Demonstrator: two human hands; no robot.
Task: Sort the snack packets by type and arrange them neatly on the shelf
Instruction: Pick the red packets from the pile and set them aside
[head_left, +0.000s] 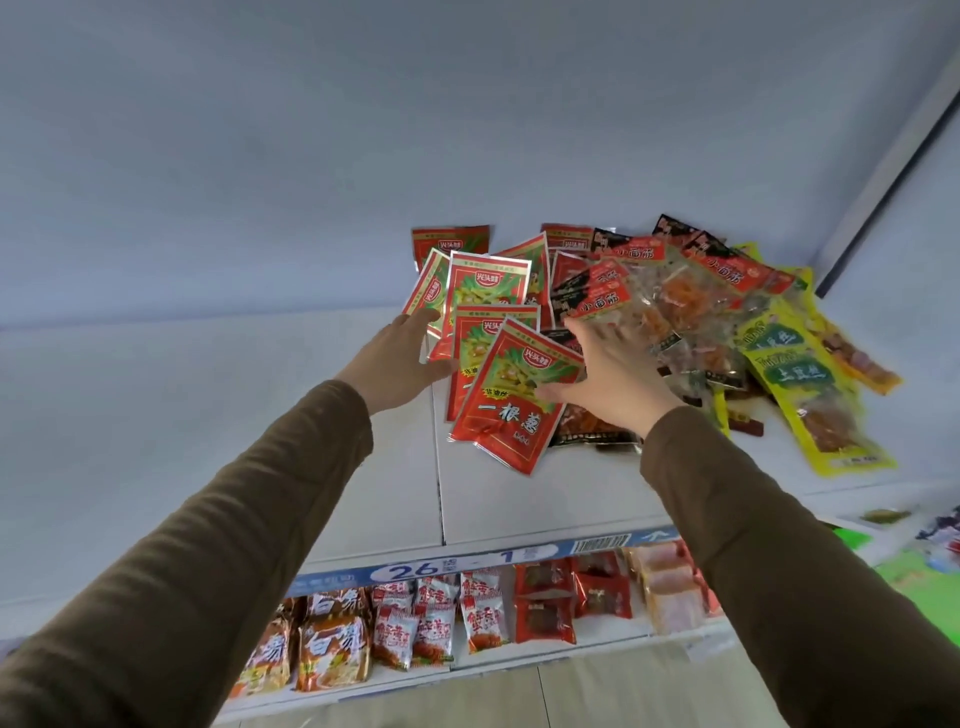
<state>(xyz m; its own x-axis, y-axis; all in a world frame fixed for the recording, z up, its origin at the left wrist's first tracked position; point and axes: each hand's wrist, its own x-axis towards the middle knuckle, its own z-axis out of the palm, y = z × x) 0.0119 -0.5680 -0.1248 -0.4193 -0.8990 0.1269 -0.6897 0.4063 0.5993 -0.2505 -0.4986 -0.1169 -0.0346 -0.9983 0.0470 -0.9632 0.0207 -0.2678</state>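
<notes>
A shop: white shelves (519, 499) with price strip (467, 564), stocked snack packets (431, 629) below.

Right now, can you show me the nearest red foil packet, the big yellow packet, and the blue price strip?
nearest red foil packet (511, 410): head view, middle of front.
big yellow packet (810, 384): head view, green label.
blue price strip (467, 564): head view, shelf edge.

A blue price strip (467, 564) runs along the front edge, printed with "26" and a barcode (597, 545). Below it, a lower shelf (613, 636) holds rows of packets: orange bags (332, 649) at the left, white-and-red sachets (483, 618) in the middle, red packs (545, 597) and pale pink packs (670, 587) to the right. A pale wall (260, 156) rises behind. Green flooring (919, 577) shows at far right.
</notes>
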